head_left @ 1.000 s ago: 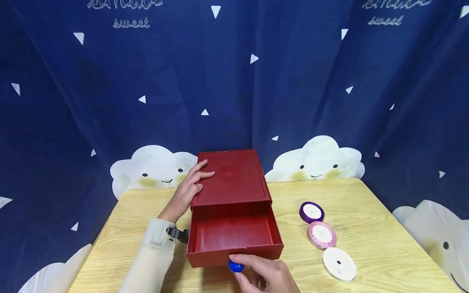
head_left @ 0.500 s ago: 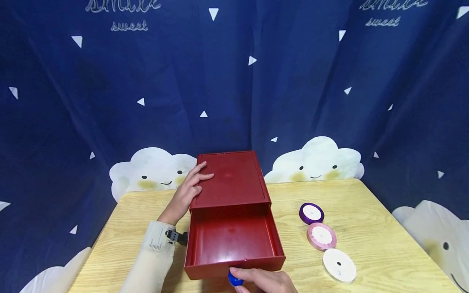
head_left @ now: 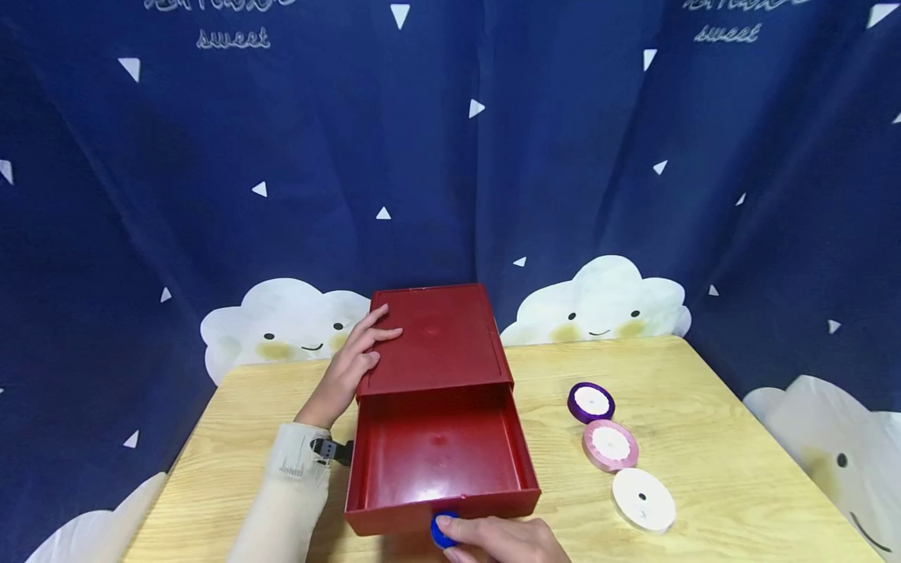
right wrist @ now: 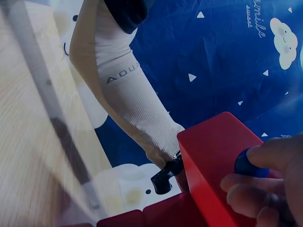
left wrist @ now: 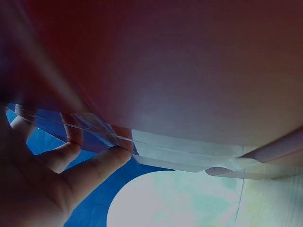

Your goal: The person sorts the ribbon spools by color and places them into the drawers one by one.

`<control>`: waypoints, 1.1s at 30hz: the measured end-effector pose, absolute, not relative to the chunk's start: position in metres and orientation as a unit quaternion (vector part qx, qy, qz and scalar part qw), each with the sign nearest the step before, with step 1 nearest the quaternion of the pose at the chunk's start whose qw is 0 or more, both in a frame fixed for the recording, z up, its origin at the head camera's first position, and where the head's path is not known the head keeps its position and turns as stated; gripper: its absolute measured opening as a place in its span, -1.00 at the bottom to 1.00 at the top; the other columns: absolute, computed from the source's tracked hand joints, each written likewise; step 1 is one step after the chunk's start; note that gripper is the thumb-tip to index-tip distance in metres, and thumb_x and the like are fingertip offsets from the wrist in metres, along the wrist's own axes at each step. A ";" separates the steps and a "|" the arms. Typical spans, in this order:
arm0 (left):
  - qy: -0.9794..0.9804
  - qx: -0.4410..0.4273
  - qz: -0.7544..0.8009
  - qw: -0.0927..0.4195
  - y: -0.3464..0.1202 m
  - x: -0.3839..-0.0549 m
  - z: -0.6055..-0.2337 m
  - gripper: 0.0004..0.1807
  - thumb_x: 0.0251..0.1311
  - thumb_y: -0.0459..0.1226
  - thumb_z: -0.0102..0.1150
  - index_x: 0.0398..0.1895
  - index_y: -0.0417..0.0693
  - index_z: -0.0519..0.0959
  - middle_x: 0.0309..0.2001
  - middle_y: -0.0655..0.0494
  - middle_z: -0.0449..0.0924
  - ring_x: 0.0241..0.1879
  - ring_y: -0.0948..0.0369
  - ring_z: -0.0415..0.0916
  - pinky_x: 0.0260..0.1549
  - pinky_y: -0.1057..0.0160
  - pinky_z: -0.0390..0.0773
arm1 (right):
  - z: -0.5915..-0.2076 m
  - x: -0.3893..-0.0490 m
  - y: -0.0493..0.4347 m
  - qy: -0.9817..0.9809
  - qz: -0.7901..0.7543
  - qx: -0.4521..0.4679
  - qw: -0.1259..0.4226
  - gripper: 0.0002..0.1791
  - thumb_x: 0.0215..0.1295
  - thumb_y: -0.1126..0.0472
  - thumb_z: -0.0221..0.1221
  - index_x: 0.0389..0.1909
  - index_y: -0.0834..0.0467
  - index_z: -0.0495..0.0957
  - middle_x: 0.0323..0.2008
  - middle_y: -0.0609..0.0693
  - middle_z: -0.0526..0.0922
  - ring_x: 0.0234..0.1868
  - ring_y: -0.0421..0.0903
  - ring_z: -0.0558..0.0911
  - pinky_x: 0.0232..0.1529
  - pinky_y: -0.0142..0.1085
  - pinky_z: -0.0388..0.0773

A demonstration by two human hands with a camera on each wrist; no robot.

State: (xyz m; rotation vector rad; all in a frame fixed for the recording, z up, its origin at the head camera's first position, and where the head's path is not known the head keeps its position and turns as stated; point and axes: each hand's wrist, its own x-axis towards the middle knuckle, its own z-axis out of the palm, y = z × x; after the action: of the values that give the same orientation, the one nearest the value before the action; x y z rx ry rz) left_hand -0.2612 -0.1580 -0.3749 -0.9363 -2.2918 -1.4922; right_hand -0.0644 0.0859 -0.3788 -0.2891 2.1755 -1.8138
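A dark red plastic box (head_left: pixel 431 336) sits mid-table with its drawer (head_left: pixel 415 469) slid well out toward me. Nothing lies inside the drawer. On the drawer's front is a round blue knob (head_left: pixel 440 533), which my right hand (head_left: pixel 510 539) pinches between thumb and finger. The right wrist view shows the same grip on the blue knob (right wrist: pixel 245 165), close to the red front. My left hand (head_left: pixel 345 375) rests along the box's left top edge, fingers spread and fairly straight over the lid. In the left wrist view those fingers (left wrist: pixel 97 170) reach along the box's side.
Three ribbon spools stand in a row at the drawer's right: purple (head_left: pixel 591 402), pink (head_left: pixel 610 446) and white (head_left: pixel 644 500). A blue curtain (head_left: pixel 436 156) with clouds hangs behind the wooden table (head_left: pixel 704 438). A black wrist strap (head_left: pixel 331 450) is on the left sleeve.
The drawer has come further out toward me with my right hand holding its knob. My left hand keeps its place on the box. The head view has shifted slightly.
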 end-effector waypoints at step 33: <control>-0.777 -0.310 -0.537 0.112 -0.153 -0.251 -0.362 -0.56 0.14 -0.46 -0.30 0.08 -0.28 0.41 0.37 -0.07 -0.07 0.35 0.00 -0.19 0.13 -0.19 -0.06 | -0.421 -0.086 0.173 0.820 -0.399 -0.350 -0.213 -0.58 -0.10 0.29 0.35 -0.19 -0.13 0.52 -0.33 -0.30 0.58 -0.63 -0.58 0.32 -0.59 -0.71 0.26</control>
State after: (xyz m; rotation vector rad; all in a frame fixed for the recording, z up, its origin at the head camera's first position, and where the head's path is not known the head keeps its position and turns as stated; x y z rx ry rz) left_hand -0.2514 -0.1528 -0.3623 -0.9103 -2.2812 -1.5755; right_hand -0.0864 0.1726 -0.4210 -1.2791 2.9989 -1.4590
